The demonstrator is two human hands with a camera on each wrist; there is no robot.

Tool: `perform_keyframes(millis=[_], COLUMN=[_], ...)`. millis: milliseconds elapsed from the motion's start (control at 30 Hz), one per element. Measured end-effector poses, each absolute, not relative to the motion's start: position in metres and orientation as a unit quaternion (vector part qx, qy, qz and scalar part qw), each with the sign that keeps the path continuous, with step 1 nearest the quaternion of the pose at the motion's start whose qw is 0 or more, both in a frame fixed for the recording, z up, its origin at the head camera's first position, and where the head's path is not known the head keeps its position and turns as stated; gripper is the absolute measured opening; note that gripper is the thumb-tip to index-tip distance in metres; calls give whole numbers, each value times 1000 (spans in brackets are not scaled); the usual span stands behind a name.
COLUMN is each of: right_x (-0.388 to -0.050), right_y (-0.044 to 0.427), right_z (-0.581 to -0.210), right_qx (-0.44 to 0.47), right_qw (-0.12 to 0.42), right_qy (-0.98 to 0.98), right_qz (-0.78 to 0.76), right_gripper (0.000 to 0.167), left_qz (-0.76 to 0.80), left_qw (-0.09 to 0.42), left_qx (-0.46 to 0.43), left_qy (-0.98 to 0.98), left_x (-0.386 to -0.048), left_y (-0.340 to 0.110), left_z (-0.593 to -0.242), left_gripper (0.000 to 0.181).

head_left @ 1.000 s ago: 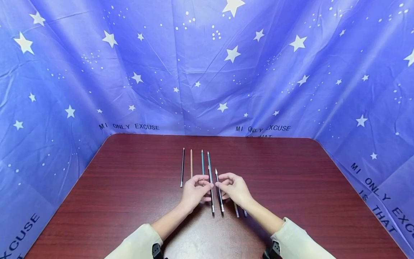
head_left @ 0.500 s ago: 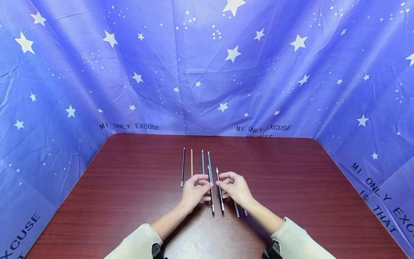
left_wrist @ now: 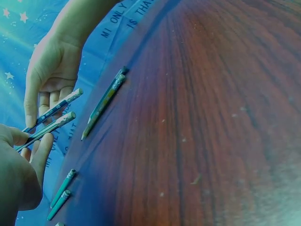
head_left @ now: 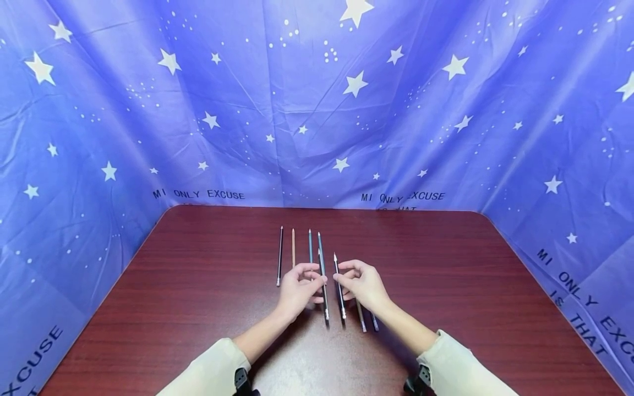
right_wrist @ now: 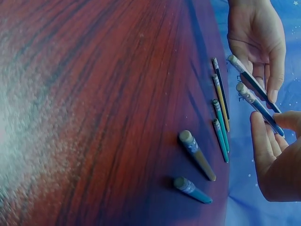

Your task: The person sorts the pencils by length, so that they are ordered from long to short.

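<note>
Mid-table in the head view, my left hand [head_left: 297,289] pinches a dark pencil [head_left: 324,300] between thumb and fingers. Opposite it, my right hand [head_left: 366,286] pinches another dark pencil [head_left: 340,297]. Both pencils point away from me, white eraser ends nearest, side by side with a narrow gap. In the right wrist view, the right hand's pencil [right_wrist: 256,104] and the left hand's pencil [right_wrist: 251,80] appear held above the table. Two teal pencils [head_left: 310,245] lie beyond my left hand, partly hidden. Under my right hand, a tan pencil [right_wrist: 202,159] and a blue one [right_wrist: 195,191] show their eraser ends.
A black pencil [head_left: 280,256] and a tan pencil [head_left: 293,247] lie at the left of the row on the dark red wooden table [head_left: 198,275]. A blue curtain [head_left: 297,110] with stars surrounds the table's back and sides.
My right hand has shifted slightly to the right with its pencil, widening the gap between the two held pencils. The left hand's pencil has moved very slightly away from me. The lying pencils stay put.
</note>
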State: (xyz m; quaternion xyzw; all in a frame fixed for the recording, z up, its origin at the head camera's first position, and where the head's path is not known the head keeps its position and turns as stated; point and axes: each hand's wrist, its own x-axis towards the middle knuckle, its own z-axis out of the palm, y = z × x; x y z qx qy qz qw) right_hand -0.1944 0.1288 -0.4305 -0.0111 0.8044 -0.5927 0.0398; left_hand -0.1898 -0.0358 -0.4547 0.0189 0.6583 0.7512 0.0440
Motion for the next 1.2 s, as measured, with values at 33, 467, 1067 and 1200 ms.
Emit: perform_keyframes(millis=[33, 467, 1067, 1200], right_x=[-195, -197, -197, -198], right_y=[129, 136, 143, 145], right_z=[-431, -427, -420, -420], right_qx=[-9, -12, -7, -10], right_qw=[40, 31, 23, 20], right_qy=[804, 807, 804, 801], right_qz=[-593, -590, -595, -599], right_gripper=[28, 30, 30, 30], left_qz=[751, 738, 708, 703], left_qw=[44, 38, 7, 8], left_qx=[17, 15, 12, 5], left_qy=[658, 674, 706, 711], left_x=[-191, -201, -235, -244], left_y=[-36, -33, -23, -18], left_z=[-454, -448, -438, -439], left_gripper=[39, 37, 34, 32])
